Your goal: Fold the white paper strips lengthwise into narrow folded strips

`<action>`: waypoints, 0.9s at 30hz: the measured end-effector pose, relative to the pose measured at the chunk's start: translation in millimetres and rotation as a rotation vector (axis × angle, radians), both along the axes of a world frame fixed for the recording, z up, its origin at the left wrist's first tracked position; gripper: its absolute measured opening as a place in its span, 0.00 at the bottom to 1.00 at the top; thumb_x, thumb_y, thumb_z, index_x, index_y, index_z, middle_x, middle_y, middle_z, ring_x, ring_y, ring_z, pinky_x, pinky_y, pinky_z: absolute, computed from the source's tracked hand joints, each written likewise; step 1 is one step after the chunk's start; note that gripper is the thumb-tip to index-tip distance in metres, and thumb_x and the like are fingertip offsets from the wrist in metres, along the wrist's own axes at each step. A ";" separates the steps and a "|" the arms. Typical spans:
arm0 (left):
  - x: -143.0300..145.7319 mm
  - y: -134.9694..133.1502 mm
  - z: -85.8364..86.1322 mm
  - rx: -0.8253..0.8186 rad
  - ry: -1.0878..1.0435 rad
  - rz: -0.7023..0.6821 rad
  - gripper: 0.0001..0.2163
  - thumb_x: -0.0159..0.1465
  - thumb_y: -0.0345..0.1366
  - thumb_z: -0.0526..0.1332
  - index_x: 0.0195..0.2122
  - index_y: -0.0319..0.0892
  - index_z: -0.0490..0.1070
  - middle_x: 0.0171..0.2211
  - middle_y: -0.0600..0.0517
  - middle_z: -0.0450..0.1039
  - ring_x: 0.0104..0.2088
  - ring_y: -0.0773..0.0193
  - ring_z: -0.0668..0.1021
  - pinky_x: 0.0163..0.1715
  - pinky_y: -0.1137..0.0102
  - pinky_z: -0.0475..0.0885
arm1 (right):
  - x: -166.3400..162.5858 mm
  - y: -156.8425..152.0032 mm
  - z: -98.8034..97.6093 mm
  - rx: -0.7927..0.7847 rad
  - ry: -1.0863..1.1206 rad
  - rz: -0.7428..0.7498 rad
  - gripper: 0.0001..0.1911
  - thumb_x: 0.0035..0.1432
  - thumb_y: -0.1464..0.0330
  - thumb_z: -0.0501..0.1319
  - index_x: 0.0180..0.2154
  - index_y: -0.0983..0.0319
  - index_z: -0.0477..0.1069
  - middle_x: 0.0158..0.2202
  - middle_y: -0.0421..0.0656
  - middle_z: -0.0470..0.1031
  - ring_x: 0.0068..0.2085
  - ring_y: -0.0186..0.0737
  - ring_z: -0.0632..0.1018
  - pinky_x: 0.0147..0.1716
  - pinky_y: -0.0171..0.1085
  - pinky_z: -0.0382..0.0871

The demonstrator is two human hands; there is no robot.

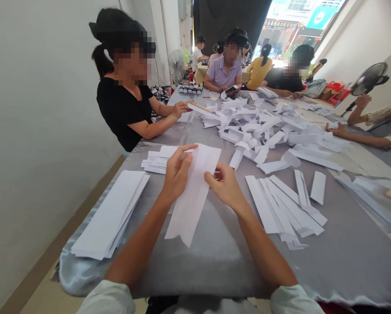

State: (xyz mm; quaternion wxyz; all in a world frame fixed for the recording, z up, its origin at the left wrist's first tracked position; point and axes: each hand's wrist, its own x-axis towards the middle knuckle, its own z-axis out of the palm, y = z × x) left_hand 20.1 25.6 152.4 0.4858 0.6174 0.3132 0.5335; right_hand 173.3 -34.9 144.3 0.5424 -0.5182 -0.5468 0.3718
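Observation:
A long white paper strip (190,203) is held up over the near part of the table, with a crease along its length and a notched lower end. My left hand (178,172) grips its left edge near the top, thumb in front. On the right edge, my right hand (224,183) pinches the strip between thumb and fingers; some of those fingers are hidden behind the paper. To the left lies a stack of flat white paper strips (112,213). Several narrow folded strips (273,205) are fanned out to the right of my right hand.
A big heap of folded paper pieces (257,122) covers the table's middle. Beyond my left hand is a small paper pile (156,159). A person in black (123,104) works at the left edge, others sit farther back. A fan (369,79) stands at right.

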 end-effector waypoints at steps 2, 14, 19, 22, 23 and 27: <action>-1.3 0.4 -0.2 -0.019 -0.014 -0.040 0.19 0.69 0.48 0.69 0.57 0.44 0.76 0.41 0.48 0.82 0.35 0.60 0.82 0.33 0.70 0.73 | -1.1 -0.1 -0.3 0.006 0.005 0.004 0.09 0.56 0.65 0.60 0.35 0.62 0.77 0.33 0.41 0.78 0.26 0.35 0.73 0.24 0.33 0.69; -10.6 1.4 9.8 0.136 0.059 -0.196 0.15 0.63 0.30 0.66 0.51 0.46 0.83 0.51 0.46 0.82 0.51 0.54 0.82 0.51 0.64 0.75 | 0.2 -4.9 3.8 0.007 -0.008 0.077 0.05 0.53 0.68 0.59 0.31 0.60 0.74 0.28 0.38 0.72 0.29 0.36 0.71 0.26 0.34 0.64; -14.0 6.2 6.3 0.097 0.043 -0.207 0.12 0.59 0.31 0.70 0.45 0.44 0.84 0.43 0.49 0.82 0.41 0.57 0.81 0.39 0.66 0.76 | 2.5 -4.0 5.5 -0.010 0.105 0.112 0.05 0.59 0.65 0.63 0.36 0.58 0.69 0.36 0.39 0.76 0.30 0.36 0.74 0.26 0.34 0.66; -14.4 7.9 3.2 0.113 0.077 -0.097 0.09 0.63 0.36 0.72 0.44 0.44 0.83 0.44 0.48 0.82 0.42 0.57 0.81 0.40 0.66 0.76 | 0.5 -3.1 1.9 -0.032 0.170 0.099 0.11 0.64 0.60 0.66 0.44 0.56 0.68 0.38 0.38 0.78 0.28 0.35 0.76 0.23 0.33 0.67; -14.2 8.0 2.4 0.127 0.093 -0.063 0.09 0.64 0.37 0.73 0.45 0.44 0.83 0.45 0.48 0.82 0.43 0.56 0.82 0.40 0.66 0.77 | -0.3 -2.7 0.5 -0.027 0.173 0.081 0.13 0.65 0.58 0.66 0.46 0.56 0.68 0.37 0.38 0.78 0.27 0.35 0.76 0.23 0.33 0.67; -11.9 4.6 2.3 0.135 0.092 -0.035 0.18 0.64 0.41 0.74 0.54 0.47 0.79 0.49 0.47 0.81 0.42 0.57 0.82 0.37 0.68 0.78 | -0.8 -0.8 -3.1 0.060 0.108 -0.067 0.16 0.67 0.53 0.67 0.47 0.56 0.71 0.39 0.41 0.77 0.30 0.36 0.78 0.21 0.32 0.66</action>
